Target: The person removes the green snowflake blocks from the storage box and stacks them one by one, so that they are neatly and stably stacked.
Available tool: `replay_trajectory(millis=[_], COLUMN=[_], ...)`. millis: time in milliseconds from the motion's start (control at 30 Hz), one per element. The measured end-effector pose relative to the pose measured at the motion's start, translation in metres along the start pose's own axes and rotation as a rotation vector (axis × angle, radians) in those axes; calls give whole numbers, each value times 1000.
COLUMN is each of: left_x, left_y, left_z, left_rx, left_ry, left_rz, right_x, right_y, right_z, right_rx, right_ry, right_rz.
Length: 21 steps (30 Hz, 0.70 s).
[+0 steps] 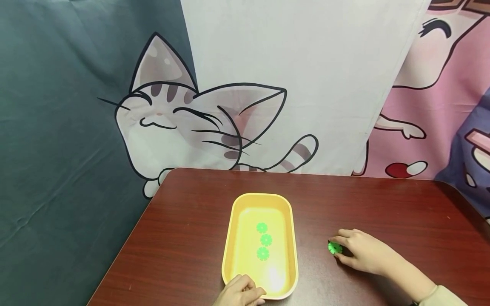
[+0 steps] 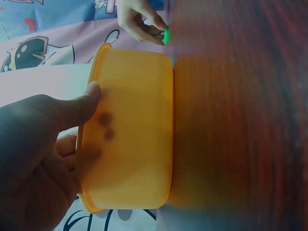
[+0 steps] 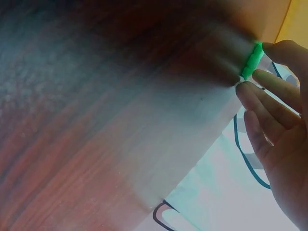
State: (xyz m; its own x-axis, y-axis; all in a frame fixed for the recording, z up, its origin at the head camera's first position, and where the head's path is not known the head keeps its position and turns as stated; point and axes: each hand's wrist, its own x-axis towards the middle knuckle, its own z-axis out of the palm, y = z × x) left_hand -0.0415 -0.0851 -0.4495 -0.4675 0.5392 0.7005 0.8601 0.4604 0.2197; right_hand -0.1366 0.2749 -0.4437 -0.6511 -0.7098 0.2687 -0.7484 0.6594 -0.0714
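Note:
A yellow plastic tray (image 1: 246, 219) lies on the table, long side pointing away from me. Three green notched discs (image 1: 266, 240) form a rough line on its floor. My left hand (image 1: 240, 292) grips the near rim; the left wrist view shows the thumb on the tray's outer wall (image 2: 137, 144), the fingers over the rim. To the right of the tray, my right hand (image 1: 365, 253) pinches another green notched disc (image 1: 334, 247) between thumb and fingers, down at the tabletop. In the right wrist view this disc (image 3: 252, 61) stands edge-on at the fingertips.
The dark red-brown wooden table (image 1: 183, 238) has rounded far corners. Behind it hangs a cloth backdrop (image 1: 306, 51) with a cartoon cat, reaching down to the far table edge. A light sleeve (image 1: 442, 296) covers the right forearm.

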Motion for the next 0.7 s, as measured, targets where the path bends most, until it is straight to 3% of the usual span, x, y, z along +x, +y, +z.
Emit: replay_trajectory(millis=[333,533,700], left_x=[-2,-3,-3], left_y=[1,1,2], left_z=[-3,-3,-5], left_rx=[-18,8,-24], left_ry=[-27,-21,-55], left_rz=[-43,-29,-40], right_x=[17,57,98], right_y=[-4,-1,-2], right_z=[-19,-38,-42], right_rx=[-41,-9,51], right_ry=[84,136,136], right_rz=[16,-32,-93])
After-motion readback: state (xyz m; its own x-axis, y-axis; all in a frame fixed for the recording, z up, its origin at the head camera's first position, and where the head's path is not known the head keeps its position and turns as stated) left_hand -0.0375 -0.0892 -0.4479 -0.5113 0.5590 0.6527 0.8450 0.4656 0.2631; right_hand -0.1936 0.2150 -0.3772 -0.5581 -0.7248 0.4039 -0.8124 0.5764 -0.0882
